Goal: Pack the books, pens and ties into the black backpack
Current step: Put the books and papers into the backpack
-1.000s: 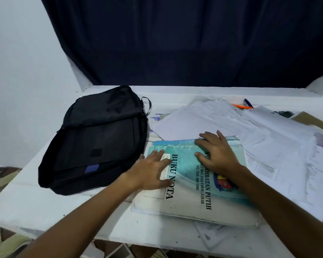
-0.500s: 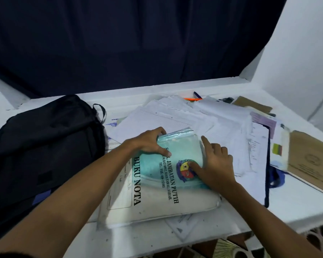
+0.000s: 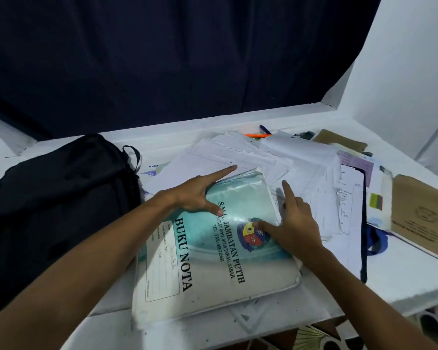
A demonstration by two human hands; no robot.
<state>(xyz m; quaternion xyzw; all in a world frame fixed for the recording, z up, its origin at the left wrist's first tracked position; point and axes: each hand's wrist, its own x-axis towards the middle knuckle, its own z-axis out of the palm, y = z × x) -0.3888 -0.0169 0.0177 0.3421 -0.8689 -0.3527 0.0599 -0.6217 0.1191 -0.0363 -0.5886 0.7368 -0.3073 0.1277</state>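
Observation:
A teal and white notebook (image 3: 213, 269) marked BUKU NOTA lies on the white table, in front of me. My left hand (image 3: 200, 195) rests over its far left corner with fingers straight, index finger pointing onto the papers behind. My right hand (image 3: 292, 223) lies at the book's right edge, thumb on the cover emblem, index finger stretched onto loose sheets. The black backpack (image 3: 58, 198) lies flat at the left, touching the book's left side. An orange pen (image 3: 257, 135) and a dark blue pen (image 3: 263, 128) peek out behind the papers. A dark blue tie (image 3: 363, 223) runs down the right.
Loose white papers (image 3: 301, 173) spread over the middle and right of the table (image 3: 402, 286). Brown booklets (image 3: 422, 221) lie at the far right. A dark curtain (image 3: 187, 59) hangs behind. The table's front edge is close to me, with patterned floor below.
The view swung right, so the backpack now sits at the left edge. Both hands moved to the book's far end. My left fingers, curled over the corner before, are now straight.

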